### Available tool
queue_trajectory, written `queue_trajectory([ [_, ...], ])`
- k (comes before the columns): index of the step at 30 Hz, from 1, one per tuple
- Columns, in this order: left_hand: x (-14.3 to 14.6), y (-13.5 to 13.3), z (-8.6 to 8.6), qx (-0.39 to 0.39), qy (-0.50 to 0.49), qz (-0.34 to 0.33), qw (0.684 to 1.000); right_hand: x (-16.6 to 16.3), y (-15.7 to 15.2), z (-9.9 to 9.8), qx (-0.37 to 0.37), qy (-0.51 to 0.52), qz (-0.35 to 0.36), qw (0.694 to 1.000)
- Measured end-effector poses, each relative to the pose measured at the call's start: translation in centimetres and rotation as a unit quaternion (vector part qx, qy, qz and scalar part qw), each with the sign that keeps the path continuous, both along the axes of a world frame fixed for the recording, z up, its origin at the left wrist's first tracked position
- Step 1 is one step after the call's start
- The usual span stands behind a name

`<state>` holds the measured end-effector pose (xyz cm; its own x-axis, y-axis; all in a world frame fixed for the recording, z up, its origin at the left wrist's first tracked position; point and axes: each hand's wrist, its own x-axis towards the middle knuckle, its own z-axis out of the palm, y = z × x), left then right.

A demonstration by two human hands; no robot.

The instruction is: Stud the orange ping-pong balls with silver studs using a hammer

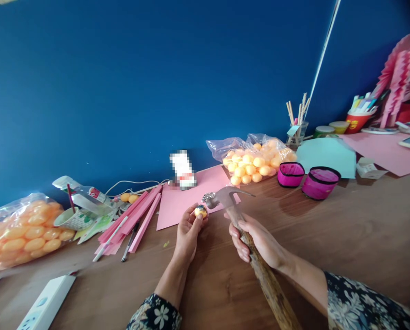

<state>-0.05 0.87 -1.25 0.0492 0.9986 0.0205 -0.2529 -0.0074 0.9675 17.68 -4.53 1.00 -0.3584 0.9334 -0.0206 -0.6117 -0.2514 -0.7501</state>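
Observation:
My left hand [187, 233] pinches a small orange ball [200, 211] between its fingertips, just above the wooden table [345, 238]. My right hand [259, 240] is wrapped round the wooden handle of a claw hammer [225, 197]. The hammer's metal head hangs right beside the ball, its striking face almost touching it. A pink paper sheet [184, 201] lies under and behind the ball.
A clear bag of orange balls [256, 162] sits behind the hammer, another bag of orange balls [22, 231] at far left. Two pink round containers [308, 179] stand to the right. Pink strips [132, 220], pens, a paper cup [70, 219], a plastic bottle and a white box [45, 302] lie on the left.

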Motion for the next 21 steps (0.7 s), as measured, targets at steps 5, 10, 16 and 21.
queue_trajectory([
  [5,-0.19,0.21,-0.44,0.007,0.000,-0.002,1.000,-0.23,-0.12,-0.02,-0.009,-0.005,0.024,1.000],
  [10,-0.17,0.19,-0.42,0.011,-0.002,-0.001,1.000,-0.03,-0.12,0.29,-0.004,-0.001,0.000,1.000],
  [16,-0.15,0.29,-0.41,0.017,0.005,-0.003,1.000,0.08,0.10,0.28,-0.013,0.002,0.017,1.000],
  [21,-0.25,0.24,-0.46,0.002,-0.014,-0.005,1.000,0.13,0.08,0.36,0.002,0.009,0.001,1.000],
])
